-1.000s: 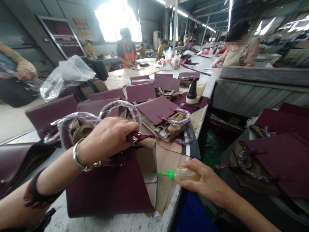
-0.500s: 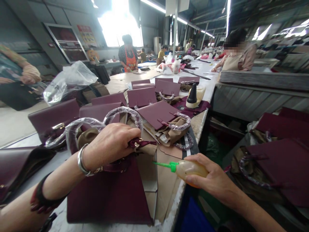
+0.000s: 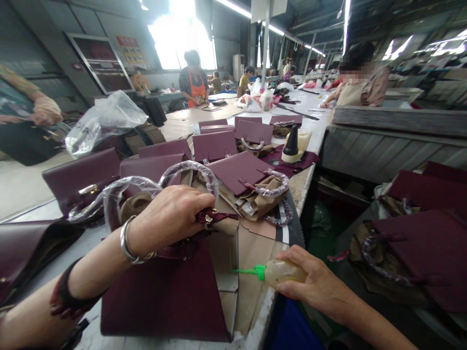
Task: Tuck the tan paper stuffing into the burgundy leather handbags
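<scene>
A burgundy handbag [image 3: 164, 296] stands at the table's near edge, its tan inner side showing on the right. My left hand [image 3: 178, 209] is closed on the bag's top edge, near small gold-coloured hardware. Plastic-wrapped handles [image 3: 189, 167] arch up behind that hand. In my right hand [image 3: 310, 277] is a squeeze bottle [image 3: 282, 272] of pale yellowish liquid, with a green nozzle [image 3: 251, 270] pointing left. The nozzle's tip is at the edge of the bag's open tan side; whether it touches I cannot tell.
More burgundy bags [image 3: 239, 170] with wrapped handles crowd the table behind. A black cone-topped container [image 3: 292, 146] stands beyond them. Bags [image 3: 419, 257] are piled low on the right, past the table's edge. A clear plastic bag [image 3: 105, 121] lies at left. Co-workers [image 3: 195, 80] are farther off.
My right hand has lowered with the squeeze bottle, so the nozzle now sits lower along the bag's tan side. My left hand has shifted very slightly right, still gripping the bag.
</scene>
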Available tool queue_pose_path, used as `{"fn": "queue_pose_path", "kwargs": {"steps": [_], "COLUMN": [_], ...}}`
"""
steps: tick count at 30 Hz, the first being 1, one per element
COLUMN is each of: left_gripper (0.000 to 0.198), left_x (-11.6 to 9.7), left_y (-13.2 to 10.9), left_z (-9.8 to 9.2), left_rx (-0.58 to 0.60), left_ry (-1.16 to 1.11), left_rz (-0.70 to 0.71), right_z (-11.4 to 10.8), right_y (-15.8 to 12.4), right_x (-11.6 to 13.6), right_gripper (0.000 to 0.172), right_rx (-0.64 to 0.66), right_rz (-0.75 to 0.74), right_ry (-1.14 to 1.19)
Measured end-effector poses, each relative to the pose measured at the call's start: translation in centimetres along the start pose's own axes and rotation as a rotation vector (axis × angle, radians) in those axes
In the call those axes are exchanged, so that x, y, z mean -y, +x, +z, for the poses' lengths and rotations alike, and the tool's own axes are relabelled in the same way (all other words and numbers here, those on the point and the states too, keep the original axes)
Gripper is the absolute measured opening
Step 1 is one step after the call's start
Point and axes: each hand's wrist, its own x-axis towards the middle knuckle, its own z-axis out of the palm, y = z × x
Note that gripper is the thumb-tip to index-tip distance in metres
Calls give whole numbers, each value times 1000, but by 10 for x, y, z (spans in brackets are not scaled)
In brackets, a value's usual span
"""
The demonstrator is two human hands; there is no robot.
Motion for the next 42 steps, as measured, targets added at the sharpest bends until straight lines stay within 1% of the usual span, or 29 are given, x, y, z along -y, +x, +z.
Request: {"fn": "queue_pose_path", "kwargs": {"steps": [4,7,9,12,16,21,23,28,31,33,36,39,41,42], "left_gripper": [9,8,7,6,7,8,9,7,6,8,13,19,23,23], "left_x": [-3,-4,-4,-3,-2,-3,-3,-2,2,5,8,1,-7,-10], "left_y": [2,4,4,3,0,1,1,-2,-5,-6,-6,-9,-13,-15], "left_z": [-3,-3,-1,2,4,-2,-3,4,5,0,-13,-19,-16,-12], "left_rx": [5,-8,-11,-25,-56,14,7,-45,-96,-122,-162,-287,-345,-354], "left_ry": [3,10,8,-13,-19,-22,-11,-8,-11,-5,29,112,166,184], "left_rz": [10,22,30,42,48,26,26,66,72,50,34,122,180,189], "right_z": [-12,-20,-21,-15,-3,5,7,11,12,10,5,1,1,1], "right_y": [2,7,9,8,3,1,1,-2,-4,-5,-8,-9,-10,-10], "right_x": [11,19,20,16,7,0,-1,-2,0,3,6,6,4,3], "right_gripper": [32,35,34,33,29,29,26,23,24,25,28,32,33,33], "right_rx": [-56,-95,-105,-97,-36,-2,11,40,50,49,9,-24,-27,-30], "right_rz": [13,6,0,-7,-22,-36,-28,-13,34,59,83,139,154,151], "right_ry": [76,65,52,12,-19,-23,-27,-31,-17,-8,22,61,69,71]}}
